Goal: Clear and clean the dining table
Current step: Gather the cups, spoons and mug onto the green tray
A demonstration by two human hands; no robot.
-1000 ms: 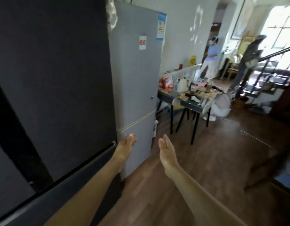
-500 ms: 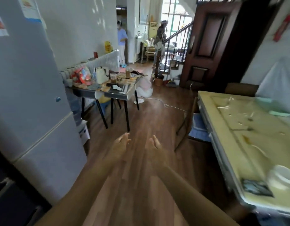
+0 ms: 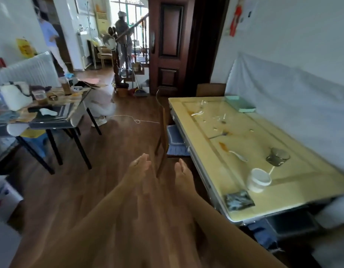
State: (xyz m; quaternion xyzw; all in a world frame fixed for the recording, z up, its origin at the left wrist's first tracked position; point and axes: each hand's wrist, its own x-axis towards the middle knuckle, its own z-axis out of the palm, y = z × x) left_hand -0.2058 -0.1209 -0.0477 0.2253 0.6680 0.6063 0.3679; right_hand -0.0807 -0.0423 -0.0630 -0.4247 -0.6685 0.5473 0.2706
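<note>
The yellow glass-topped dining table (image 3: pixel 206 151) stands at the right against a white-covered wall. On it lie a white cup (image 3: pixel 258 179), a metal bowl (image 3: pixel 277 156), a dark cloth (image 3: pixel 238 200), a white spoon (image 3: pixel 238 155), a green tray (image 3: pixel 239 104) at the far end, food scraps and orange stains. My left hand (image 3: pixel 137 169) and my right hand (image 3: pixel 183 176) reach forward over the floor, fingers straight, holding nothing. Both are left of the table and touch nothing.
A wooden chair (image 3: pixel 163 136) with a blue cushion is tucked at the table's left side. A cluttered black side table (image 3: pixel 51 117) stands at the left. Someone crouches (image 3: pixel 101 105) beyond it, with a cord on the wooden floor. Two people stand by the far doorway and stairs.
The view has swung right from the grey fridge to the dining table, which now fills the right side. Both hands stay stretched out, open and empty.
</note>
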